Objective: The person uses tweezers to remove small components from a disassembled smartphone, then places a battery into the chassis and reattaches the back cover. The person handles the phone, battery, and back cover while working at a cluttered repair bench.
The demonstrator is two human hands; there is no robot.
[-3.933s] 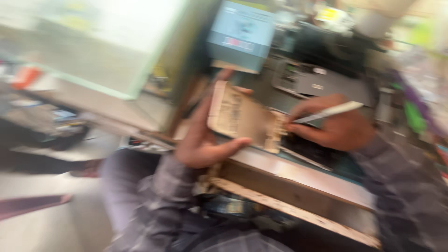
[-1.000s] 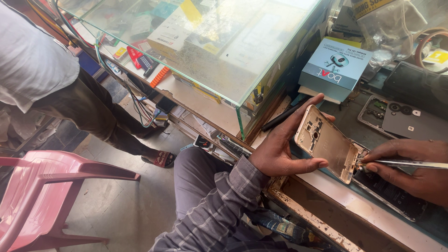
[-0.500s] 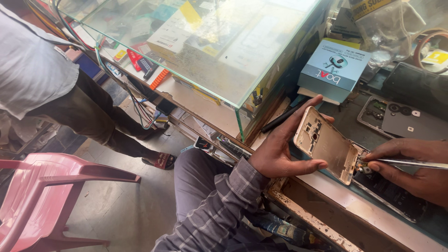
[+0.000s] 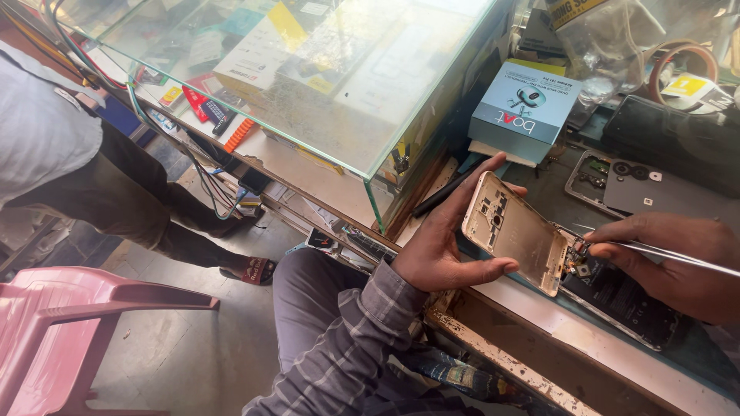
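Gold phone frame (image 4: 515, 240), inner side up, tilted, lifted off black phone body (image 4: 617, 296) lying flat on bench edge; thin metal tweezers (image 4: 663, 253) tips at frame's lower end.

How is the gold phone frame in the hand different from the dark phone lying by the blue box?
The gold phone frame is held tilted in the left hand; the dark phone lies flat on the bench, untouched. The gold one is a bare shell with cutouts; the dark one has its top corner open, showing green circuitry. The right hand works tweezers at the gold one's lower end only. Both show their backs.
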